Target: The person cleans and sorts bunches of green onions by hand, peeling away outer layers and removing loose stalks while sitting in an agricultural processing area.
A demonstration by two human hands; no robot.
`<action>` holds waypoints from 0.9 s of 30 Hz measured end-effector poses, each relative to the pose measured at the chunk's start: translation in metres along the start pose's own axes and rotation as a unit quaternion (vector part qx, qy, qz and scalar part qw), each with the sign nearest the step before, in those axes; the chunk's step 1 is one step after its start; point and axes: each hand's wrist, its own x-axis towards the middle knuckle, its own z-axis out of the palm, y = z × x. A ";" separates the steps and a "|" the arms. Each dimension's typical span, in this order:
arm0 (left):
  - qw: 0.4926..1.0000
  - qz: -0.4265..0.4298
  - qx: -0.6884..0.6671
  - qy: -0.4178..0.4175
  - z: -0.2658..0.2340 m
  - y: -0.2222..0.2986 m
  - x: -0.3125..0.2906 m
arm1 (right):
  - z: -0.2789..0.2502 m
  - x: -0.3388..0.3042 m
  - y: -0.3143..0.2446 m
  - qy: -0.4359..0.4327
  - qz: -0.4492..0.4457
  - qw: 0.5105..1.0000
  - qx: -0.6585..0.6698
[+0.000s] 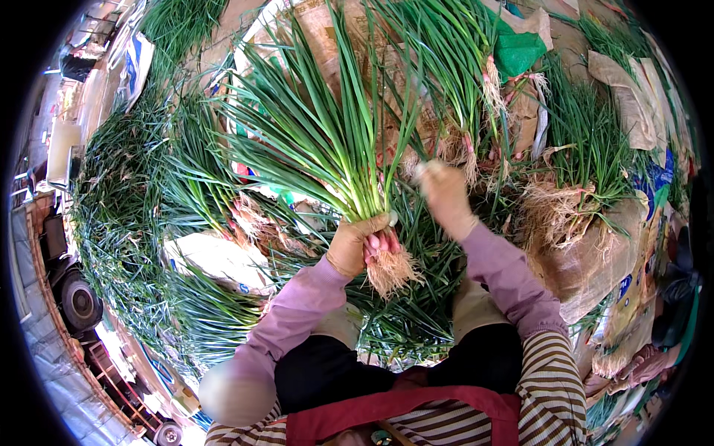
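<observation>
A thick bunch of spring onions (338,152) stands in my gloved left hand (357,241), which grips it just above the pinkish bulbs. Its long green leaves fan out away from me, and its pale roots hang below the hand. My right hand (446,195), also gloved, is right of the bunch and blurred by motion. Its fingers look closed, with a dark green streak at their tips; what they hold is not clear. Beyond that hand lie more spring onions (457,82), with their roots toward me.
Heaps of spring onions (123,175) and loose leaves spread on the left. Another rooty bunch (584,160) rests on sacking (602,271) to the right. Past the left heap are a wheeled vehicle (80,301) and its metal bed. Another person's sleeve (643,364) shows at the right edge.
</observation>
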 end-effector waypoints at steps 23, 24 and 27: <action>0.994 0.106 -0.008 -0.023 -0.016 0.012 -0.011 | -0.018 -0.001 0.024 -0.321 0.083 0.907 -0.257; 0.989 0.134 -0.065 -0.019 -0.017 0.013 -0.013 | -0.037 0.003 0.022 -0.156 0.067 0.958 -0.230; 0.981 0.166 -0.092 -0.048 -0.025 0.007 -0.006 | -0.062 0.028 0.063 0.092 0.047 0.952 -0.288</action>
